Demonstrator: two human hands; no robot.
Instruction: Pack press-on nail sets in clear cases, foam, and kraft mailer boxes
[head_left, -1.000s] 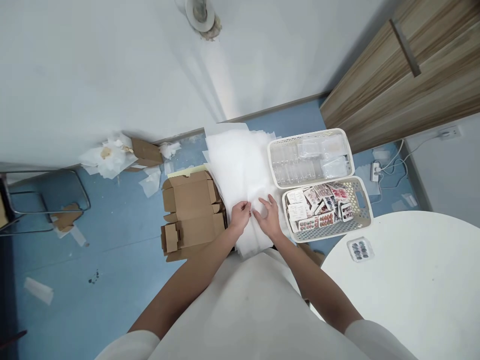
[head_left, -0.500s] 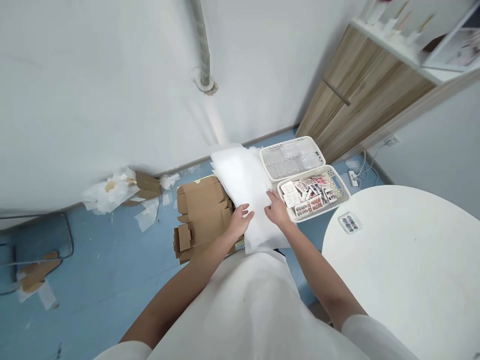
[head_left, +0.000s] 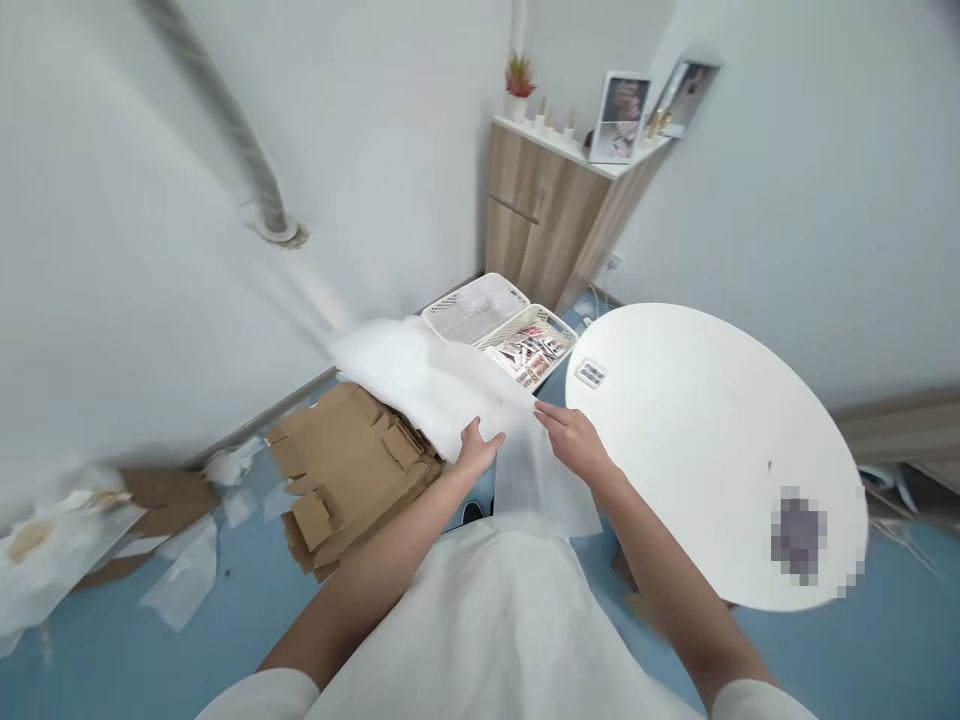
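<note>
A thin white foam sheet (head_left: 427,375) lies partly over a stack of flattened brown cardboard boxes (head_left: 341,455) and stretches to the right between my hands. My right hand (head_left: 574,438) pinches the sheet's upper right edge between thumb and fingertips. My left hand (head_left: 478,450) rests against the sheet's near side, thumb and fingers apart. A translucent part of the sheet (head_left: 536,490) hangs down in front of my body. Behind the sheet, a white basket (head_left: 551,370) holds several printed packets of what look like press-on nails, and beside it sits another basket (head_left: 450,300) of clear plastic pieces.
At my right stands a white round table (head_left: 697,430) with a small clear tray (head_left: 591,374) on its edge. A wooden cabinet (head_left: 555,210) fills the corner. Scrap wrapping (head_left: 75,540) and torn cardboard (head_left: 161,500) litter the blue floor at left.
My view has swung to the right, bringing the whole table in. My right hand now grips the sheet's edge and has drawn it rightward; part of the sheet has lifted and folded.
</note>
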